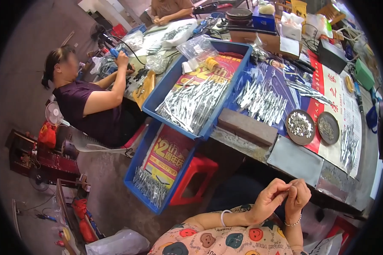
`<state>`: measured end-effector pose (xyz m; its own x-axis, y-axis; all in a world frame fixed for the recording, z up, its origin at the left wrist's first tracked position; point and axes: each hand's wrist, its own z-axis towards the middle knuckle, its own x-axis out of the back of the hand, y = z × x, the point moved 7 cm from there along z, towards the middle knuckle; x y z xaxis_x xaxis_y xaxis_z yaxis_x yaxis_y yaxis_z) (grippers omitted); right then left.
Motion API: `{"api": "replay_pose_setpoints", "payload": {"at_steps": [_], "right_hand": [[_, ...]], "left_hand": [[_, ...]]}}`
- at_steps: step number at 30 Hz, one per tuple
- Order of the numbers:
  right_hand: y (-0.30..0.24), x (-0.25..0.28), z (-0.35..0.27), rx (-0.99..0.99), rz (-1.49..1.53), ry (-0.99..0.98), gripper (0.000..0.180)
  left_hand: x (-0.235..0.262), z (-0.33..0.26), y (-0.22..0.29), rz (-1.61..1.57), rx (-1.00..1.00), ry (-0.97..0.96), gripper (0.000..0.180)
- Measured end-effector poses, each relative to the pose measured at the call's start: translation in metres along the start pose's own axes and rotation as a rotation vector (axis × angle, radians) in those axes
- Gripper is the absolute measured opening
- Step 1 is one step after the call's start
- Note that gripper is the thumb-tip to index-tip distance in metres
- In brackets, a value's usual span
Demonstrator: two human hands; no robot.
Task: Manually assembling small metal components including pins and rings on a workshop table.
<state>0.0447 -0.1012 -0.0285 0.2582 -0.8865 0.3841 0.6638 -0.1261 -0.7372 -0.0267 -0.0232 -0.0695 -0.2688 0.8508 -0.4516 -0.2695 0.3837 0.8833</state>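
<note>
My left hand, with a white bangle at the wrist, meets my right hand, which wears a beaded bracelet. Both are held in front of the table's near edge, fingertips pinched together. Whatever is between the fingers is too small to make out. Just beyond them lies a flat grey metal plate. Two round brown dishes stand past the plate: one dish holds small silvery discs, the other dish tiny metal parts. Thin metal strips lie in a row at the right.
A large blue tray of metal strips sits left of the dishes. A lower blue tray holds smaller parts beside a red stool. A rusty steel bar lies along the edge. A co-worker holds a blue tool at the left.
</note>
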Motion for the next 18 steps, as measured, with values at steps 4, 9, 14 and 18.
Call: {"api": "replay_pose_setpoints", "payload": {"at_steps": [4, 9, 14, 18], "right_hand": [[-0.001, -0.013, -0.003, 0.006, 0.041, -0.113, 0.038], [0.003, -0.022, -0.003, -0.025, 0.041, -0.188, 0.034], [0.004, -0.011, 0.001, -0.023, 0.064, -0.029, 0.027], [-0.005, -0.021, 0.0, 0.027, 0.022, -0.086, 0.031]], "left_hand": [[0.005, 0.001, 0.006, 0.055, -0.068, 0.057, 0.02], [0.013, 0.0, 0.002, -0.025, -0.025, 0.071, 0.019], [0.011, 0.0, 0.006, -0.057, -0.037, 0.028, 0.02], [0.013, -0.001, 0.007, -0.053, -0.038, 0.074, 0.015]]}}
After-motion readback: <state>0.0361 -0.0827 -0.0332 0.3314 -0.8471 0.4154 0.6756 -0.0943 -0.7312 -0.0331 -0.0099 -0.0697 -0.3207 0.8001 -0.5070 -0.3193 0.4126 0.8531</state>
